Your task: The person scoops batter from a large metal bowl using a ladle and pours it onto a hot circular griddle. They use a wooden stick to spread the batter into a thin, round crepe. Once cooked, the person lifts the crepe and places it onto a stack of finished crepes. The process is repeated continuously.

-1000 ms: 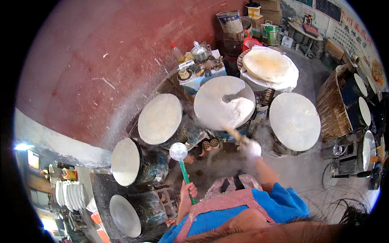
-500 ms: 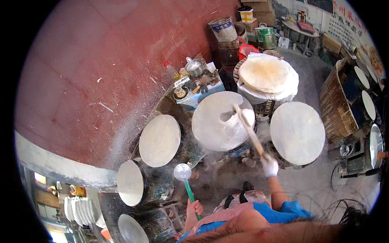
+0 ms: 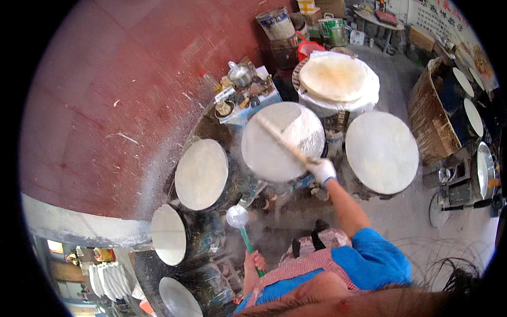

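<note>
Your gloved right hand (image 3: pixel 322 170) is closed on the near end of a thin stick (image 3: pixel 285 140) lying across the middle griddle (image 3: pixel 282 141); it looks stiff and light. Your left hand (image 3: pixel 255 262) grips the ladle (image 3: pixel 237 216) low on its green handle.

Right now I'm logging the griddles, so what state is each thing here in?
Middle griddle: batter partly spread, steaming.
Stick: held by gloved right hand, lying across that griddle.
Ladle: in left hand, bowl up.
Right griddle: fully covered.
Stack: cooked sheets piled.
</note>
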Action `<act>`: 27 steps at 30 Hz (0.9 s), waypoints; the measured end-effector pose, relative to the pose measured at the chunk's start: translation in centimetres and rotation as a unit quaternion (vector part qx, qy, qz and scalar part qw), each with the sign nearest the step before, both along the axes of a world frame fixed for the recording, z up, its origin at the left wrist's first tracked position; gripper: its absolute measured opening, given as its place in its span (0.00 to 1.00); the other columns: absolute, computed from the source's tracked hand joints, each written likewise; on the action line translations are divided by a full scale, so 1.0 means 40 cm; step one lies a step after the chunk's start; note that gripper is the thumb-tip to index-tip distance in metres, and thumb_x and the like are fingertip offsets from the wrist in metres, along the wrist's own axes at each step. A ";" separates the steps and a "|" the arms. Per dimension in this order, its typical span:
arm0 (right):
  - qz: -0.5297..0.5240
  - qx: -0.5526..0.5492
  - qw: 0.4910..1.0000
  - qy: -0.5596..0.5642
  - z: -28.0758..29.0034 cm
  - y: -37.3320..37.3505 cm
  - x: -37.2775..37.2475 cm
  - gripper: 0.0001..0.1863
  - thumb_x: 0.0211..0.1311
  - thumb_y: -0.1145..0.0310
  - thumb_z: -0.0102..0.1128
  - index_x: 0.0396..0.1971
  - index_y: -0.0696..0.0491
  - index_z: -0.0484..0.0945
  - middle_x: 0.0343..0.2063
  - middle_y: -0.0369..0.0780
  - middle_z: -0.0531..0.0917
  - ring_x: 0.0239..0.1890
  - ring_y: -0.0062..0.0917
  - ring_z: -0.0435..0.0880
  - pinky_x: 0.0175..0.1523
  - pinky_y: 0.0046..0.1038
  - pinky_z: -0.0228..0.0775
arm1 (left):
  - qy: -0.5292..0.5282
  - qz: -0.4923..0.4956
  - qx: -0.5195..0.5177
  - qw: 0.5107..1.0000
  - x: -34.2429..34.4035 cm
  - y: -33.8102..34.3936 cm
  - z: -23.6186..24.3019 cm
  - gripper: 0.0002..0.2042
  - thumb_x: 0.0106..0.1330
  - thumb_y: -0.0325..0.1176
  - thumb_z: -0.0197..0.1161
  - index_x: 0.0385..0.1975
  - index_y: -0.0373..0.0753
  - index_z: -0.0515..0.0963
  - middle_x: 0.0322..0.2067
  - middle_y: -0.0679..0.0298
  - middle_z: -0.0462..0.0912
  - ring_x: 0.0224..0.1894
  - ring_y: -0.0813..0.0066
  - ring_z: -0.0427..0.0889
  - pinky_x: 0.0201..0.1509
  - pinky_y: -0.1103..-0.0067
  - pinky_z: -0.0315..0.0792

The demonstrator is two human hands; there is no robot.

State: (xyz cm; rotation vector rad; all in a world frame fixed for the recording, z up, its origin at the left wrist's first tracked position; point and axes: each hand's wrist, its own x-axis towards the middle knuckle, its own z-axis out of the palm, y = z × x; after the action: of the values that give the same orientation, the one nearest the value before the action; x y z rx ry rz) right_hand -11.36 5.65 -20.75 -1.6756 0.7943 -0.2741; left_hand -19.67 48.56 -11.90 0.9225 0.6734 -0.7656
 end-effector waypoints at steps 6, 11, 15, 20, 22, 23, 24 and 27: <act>-0.164 0.196 0.962 -0.097 -0.067 0.020 -0.116 0.18 0.49 0.75 0.64 0.42 0.62 0.79 0.31 0.38 0.82 0.31 0.16 0.76 0.40 0.20 0.70 | -0.030 -0.002 -0.012 0.999 0.011 0.054 -0.028 0.21 0.64 0.27 0.48 0.54 0.60 0.62 0.13 0.72 0.58 0.09 0.81 0.57 0.08 0.81 0.54; -0.040 0.115 0.992 -0.027 0.042 0.080 -0.122 0.17 0.52 0.68 0.64 0.43 0.57 0.79 0.29 0.36 0.83 0.31 0.17 0.77 0.39 0.21 0.69 | 0.008 0.030 -0.071 0.997 0.027 0.054 -0.026 0.22 0.64 0.29 0.50 0.57 0.60 0.61 0.13 0.71 0.58 0.09 0.81 0.57 0.09 0.82 0.55; -0.125 -0.133 0.983 -0.004 0.025 -0.105 -0.105 0.17 0.54 0.60 0.58 0.43 0.50 0.80 0.31 0.48 0.83 0.32 0.35 0.83 0.38 0.30 0.72 | -0.022 0.008 -0.042 0.999 0.025 0.081 -0.022 0.24 0.64 0.30 0.51 0.59 0.61 0.59 0.13 0.70 0.59 0.09 0.81 0.57 0.10 0.82 0.55; 0.052 -0.384 0.910 0.151 0.087 -0.068 -0.057 0.14 0.58 0.55 0.51 0.36 0.45 0.79 0.27 0.49 0.81 0.30 0.43 0.81 0.35 0.41 0.72 | 0.009 -0.001 -0.090 0.996 0.091 0.038 -0.039 0.22 0.64 0.29 0.51 0.57 0.60 0.62 0.12 0.71 0.57 0.09 0.81 0.56 0.09 0.82 0.54; 0.112 -0.405 0.896 0.143 0.106 -0.050 -0.092 0.12 0.58 0.55 0.51 0.37 0.44 0.78 0.25 0.48 0.80 0.29 0.43 0.81 0.33 0.44 0.72 | 0.022 0.001 -0.140 0.990 0.130 0.013 -0.047 0.20 0.64 0.28 0.50 0.54 0.59 0.65 0.11 0.72 0.56 0.09 0.82 0.56 0.08 0.83 0.52; 0.120 -0.414 0.890 0.145 0.115 -0.061 -0.113 0.12 0.57 0.55 0.52 0.35 0.45 0.78 0.25 0.48 0.80 0.28 0.43 0.81 0.33 0.43 0.72 | 0.005 -0.013 -0.107 0.994 0.155 -0.008 -0.045 0.20 0.64 0.28 0.50 0.54 0.60 0.65 0.11 0.72 0.57 0.09 0.82 0.56 0.08 0.84 0.52; 0.098 -0.404 0.898 0.145 0.123 -0.080 -0.138 0.12 0.57 0.55 0.52 0.34 0.46 0.78 0.24 0.48 0.80 0.28 0.42 0.81 0.33 0.43 0.72 | -0.012 -0.026 -0.073 0.997 0.182 -0.034 -0.037 0.21 0.64 0.27 0.50 0.54 0.61 0.64 0.11 0.72 0.57 0.08 0.82 0.56 0.08 0.84 0.52; -0.031 -0.366 0.915 0.164 0.090 -0.092 -0.172 0.13 0.55 0.55 0.54 0.30 0.48 0.79 0.23 0.47 0.80 0.27 0.42 0.81 0.32 0.42 0.72 | -0.060 -0.051 -0.084 0.993 0.284 -0.124 -0.050 0.11 0.64 0.28 0.51 0.43 0.55 0.71 0.11 0.72 0.58 0.08 0.82 0.57 0.07 0.84 0.53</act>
State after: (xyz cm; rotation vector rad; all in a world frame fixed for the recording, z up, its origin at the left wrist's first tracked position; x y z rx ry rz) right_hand -18.24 1.97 -17.17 -2.4504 1.0765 -0.3682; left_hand -8.30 43.58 -13.91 0.8455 0.4510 -0.8365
